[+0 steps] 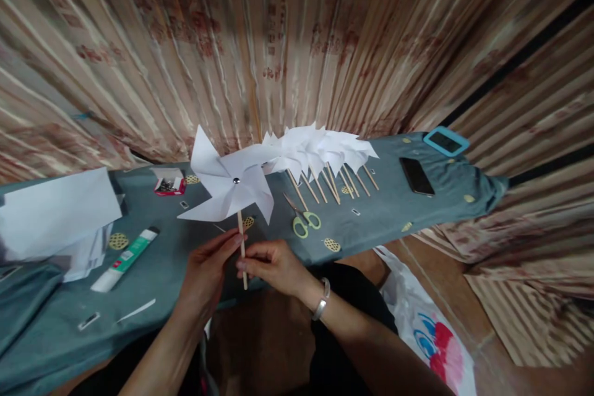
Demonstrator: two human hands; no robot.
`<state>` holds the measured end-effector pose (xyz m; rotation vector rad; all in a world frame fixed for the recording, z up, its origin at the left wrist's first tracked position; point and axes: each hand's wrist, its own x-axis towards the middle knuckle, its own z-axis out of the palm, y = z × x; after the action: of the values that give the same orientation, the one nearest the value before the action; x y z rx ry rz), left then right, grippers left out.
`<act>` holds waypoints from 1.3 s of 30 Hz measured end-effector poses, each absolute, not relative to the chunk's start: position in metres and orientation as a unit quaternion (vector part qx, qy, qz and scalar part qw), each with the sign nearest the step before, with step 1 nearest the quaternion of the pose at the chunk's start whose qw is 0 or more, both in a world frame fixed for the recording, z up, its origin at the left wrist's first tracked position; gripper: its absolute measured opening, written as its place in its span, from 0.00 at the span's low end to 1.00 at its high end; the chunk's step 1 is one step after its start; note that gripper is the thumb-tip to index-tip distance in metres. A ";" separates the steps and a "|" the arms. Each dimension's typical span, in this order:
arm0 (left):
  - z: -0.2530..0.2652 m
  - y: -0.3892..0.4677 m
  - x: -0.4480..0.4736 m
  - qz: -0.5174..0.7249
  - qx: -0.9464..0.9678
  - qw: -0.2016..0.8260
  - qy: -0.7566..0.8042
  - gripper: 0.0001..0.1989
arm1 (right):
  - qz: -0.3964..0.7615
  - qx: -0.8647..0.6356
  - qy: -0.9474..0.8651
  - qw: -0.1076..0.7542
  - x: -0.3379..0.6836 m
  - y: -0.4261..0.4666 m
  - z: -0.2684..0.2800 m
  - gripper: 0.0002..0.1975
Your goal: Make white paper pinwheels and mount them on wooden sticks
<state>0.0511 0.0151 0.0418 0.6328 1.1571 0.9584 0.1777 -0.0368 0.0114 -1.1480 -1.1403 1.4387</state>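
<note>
A white paper pinwheel (232,189) stands upright in front of me, with a shiny pin at its centre and a thin wooden stick below. My left hand (208,263) pinches the stick from the left, just under the paper blades. From the right, my right hand (273,266) grips the same stick a little lower, thumb and fingertips closed on it. Green-handled scissors (306,223) lie on the cloth beyond my right hand. Behind them, several finished white pinwheels (320,151) lie overlapped in a row, sticks pointing toward me.
On the cloth-covered table (371,223) are a red box of pins (169,185), a glue stick (125,260), white paper sheets (60,213), a paper strip (137,310), a black phone (416,176) and a blue-framed device (446,141). A plastic bag (422,322) sits on the floor at right.
</note>
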 end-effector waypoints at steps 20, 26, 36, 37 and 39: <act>0.024 0.008 0.063 0.366 0.424 0.653 0.511 0.18 | 0.439 -0.541 -0.400 0.595 0.232 -0.026 0.034 0.20; 0.021 0.010 0.064 0.374 0.422 0.666 0.488 0.16 | 0.507 -0.514 -0.431 0.540 0.221 -0.033 0.039 0.25; 0.023 0.009 0.063 0.375 0.445 0.641 0.501 0.15 | 0.614 -0.471 -0.298 0.559 0.230 -0.035 0.051 0.24; 0.023 0.009 0.063 0.376 0.446 0.639 0.501 0.15 | 0.624 -0.466 -0.290 0.556 0.229 -0.035 0.050 0.23; 0.023 0.009 0.063 0.376 0.452 0.638 0.498 0.15 | 0.638 -0.459 -0.285 0.549 0.224 -0.036 0.049 0.23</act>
<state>0.0626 0.0091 0.0227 1.0308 1.1366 0.8581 0.2241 -0.0355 0.0492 -1.0875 -0.6749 1.5111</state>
